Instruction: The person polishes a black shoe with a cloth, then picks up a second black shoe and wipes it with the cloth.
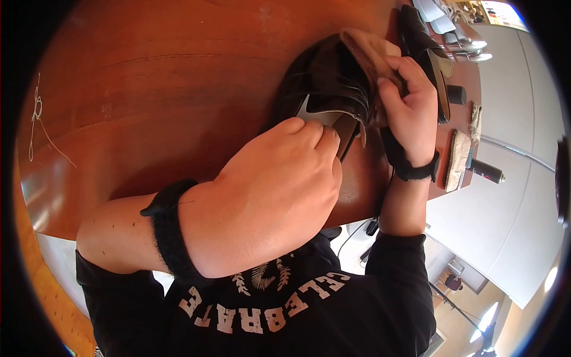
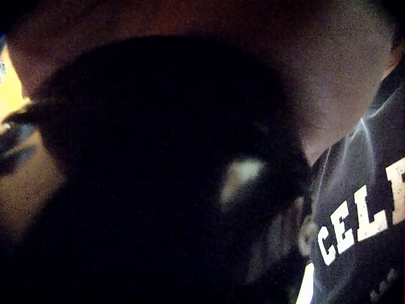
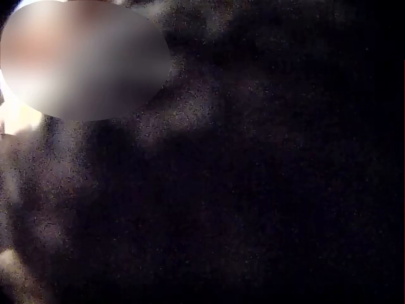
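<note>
A glossy black leather shoe (image 1: 321, 65) stands over the table in the head view, its pale-lined opening towards the person. My left hand (image 1: 273, 184) grips the shoe at the opening, with the fingertips curled inside and hidden. A brown cloth (image 1: 364, 44) with a ribbed edge lies against the shoe's right side. My right hand (image 1: 413, 110) pinches this cloth between thumb and fingers. Both wrist views are mostly dark; the left one shows part of the black shirt (image 2: 354, 209).
A loose white shoelace (image 1: 38, 113) lies at the table's left. Along the right stand another black shoe (image 1: 416, 35), a dark cylinder (image 1: 456, 94), a light-coloured brush (image 1: 457, 159), a spray can (image 1: 488, 171) and shiny metal pieces (image 1: 470, 45). The brown table (image 1: 148, 77) spreads beneath.
</note>
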`<state>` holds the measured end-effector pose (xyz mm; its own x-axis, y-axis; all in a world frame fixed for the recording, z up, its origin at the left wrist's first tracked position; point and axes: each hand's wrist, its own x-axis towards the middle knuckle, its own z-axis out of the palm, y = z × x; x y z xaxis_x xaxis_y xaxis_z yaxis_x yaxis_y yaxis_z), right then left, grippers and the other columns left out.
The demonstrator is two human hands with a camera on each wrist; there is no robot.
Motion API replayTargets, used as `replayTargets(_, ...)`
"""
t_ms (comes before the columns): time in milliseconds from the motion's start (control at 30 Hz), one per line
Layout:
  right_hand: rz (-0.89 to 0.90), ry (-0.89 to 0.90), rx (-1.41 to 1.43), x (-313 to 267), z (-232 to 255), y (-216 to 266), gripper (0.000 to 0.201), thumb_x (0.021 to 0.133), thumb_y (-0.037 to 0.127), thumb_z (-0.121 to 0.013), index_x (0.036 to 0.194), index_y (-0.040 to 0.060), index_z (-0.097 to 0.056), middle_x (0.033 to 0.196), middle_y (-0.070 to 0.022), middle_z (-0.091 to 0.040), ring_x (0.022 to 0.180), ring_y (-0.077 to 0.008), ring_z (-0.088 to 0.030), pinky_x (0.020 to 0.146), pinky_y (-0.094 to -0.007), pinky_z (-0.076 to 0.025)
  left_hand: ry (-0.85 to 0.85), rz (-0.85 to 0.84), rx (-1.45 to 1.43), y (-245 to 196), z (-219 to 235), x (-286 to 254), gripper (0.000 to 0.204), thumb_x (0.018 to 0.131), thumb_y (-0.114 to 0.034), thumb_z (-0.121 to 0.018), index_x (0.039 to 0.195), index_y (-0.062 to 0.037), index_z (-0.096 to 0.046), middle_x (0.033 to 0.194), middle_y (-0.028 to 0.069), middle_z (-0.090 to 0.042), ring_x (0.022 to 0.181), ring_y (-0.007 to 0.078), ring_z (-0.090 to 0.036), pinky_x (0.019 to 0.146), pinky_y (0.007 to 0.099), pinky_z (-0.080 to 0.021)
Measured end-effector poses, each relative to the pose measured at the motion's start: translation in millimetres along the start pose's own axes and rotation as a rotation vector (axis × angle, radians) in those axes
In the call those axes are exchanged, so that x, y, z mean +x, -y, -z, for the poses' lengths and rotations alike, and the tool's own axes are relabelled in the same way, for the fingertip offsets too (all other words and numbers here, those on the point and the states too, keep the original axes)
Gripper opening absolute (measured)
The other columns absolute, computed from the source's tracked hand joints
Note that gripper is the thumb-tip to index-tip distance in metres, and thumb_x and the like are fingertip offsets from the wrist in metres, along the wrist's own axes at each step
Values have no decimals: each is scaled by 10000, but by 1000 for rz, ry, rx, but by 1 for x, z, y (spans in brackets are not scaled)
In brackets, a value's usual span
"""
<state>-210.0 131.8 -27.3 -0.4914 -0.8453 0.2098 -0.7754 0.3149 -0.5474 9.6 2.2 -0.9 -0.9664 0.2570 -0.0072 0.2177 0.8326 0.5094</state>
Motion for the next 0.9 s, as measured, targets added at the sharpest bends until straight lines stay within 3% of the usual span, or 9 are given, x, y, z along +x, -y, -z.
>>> replayTargets(67,-84,-62,29,3,-4,-14,278,843,7,-630,1113,-44,-674,984,-138,-669,874,-259,-652,787,-320,-517,-12,-1,-1,0,-1,0,395,736,-281,-812,899,50,-670,1079,203,-622,1062,304,-588,920,374,-471)
replayTargets(133,-106,-76,40,3,-3,-17,295,823,24,-649,1107,-45,-684,1006,-189,-695,868,-333,-689,785,-352,-540,-4,2,0,0,-1,0,404,735,-283,-813,908,55,-671,1104,213,-623,1079,310,-588,936,379,-470)
replayTargets(300,-70,105,106,-1,7,5,312,827,18,-654,1132,-45,-677,1066,-209,-706,917,-326,-709,826,-348,-548,3,5,-1,-1,0,0,424,731,-278,-817,938,63,-672,1150,229,-618,1096,320,-588,952,388,-469)
replayTargets(433,-123,-41,143,0,-4,-12,291,820,0,-659,1107,-47,-680,985,-168,-692,837,-264,-685,766,-325,-532,-4,6,-9,0,0,-1,436,725,-272,-822,955,65,-671,1168,234,-616,1107,323,-586,957,390,-469)
replayTargets(500,-93,-74,97,3,-5,-18,285,817,-6,-663,1098,-50,-680,933,-144,-676,802,-234,-669,737,-314,-522,-8,7,-10,-1,-1,-1,438,723,-272,-824,957,65,-671,1172,235,-615,1112,323,-585,958,390,-468)
replayTargets(700,136,133,186,3,4,-1,277,819,-18,-663,1093,-50,-681,901,-136,-649,803,-226,-674,713,-313,-516,17,13,-15,-1,2,0,437,724,-271,-823,954,68,-671,1175,235,-615,1116,323,-587,962,389,-468)
replayTargets(900,-29,-55,118,4,-5,-10,249,838,-28,-659,1084,-41,-691,874,-110,-619,743,-188,-641,669,-293,-494,-6,6,-15,-1,0,-1,433,730,-272,-820,952,69,-671,1169,235,-615,1111,323,-587,959,389,-468)
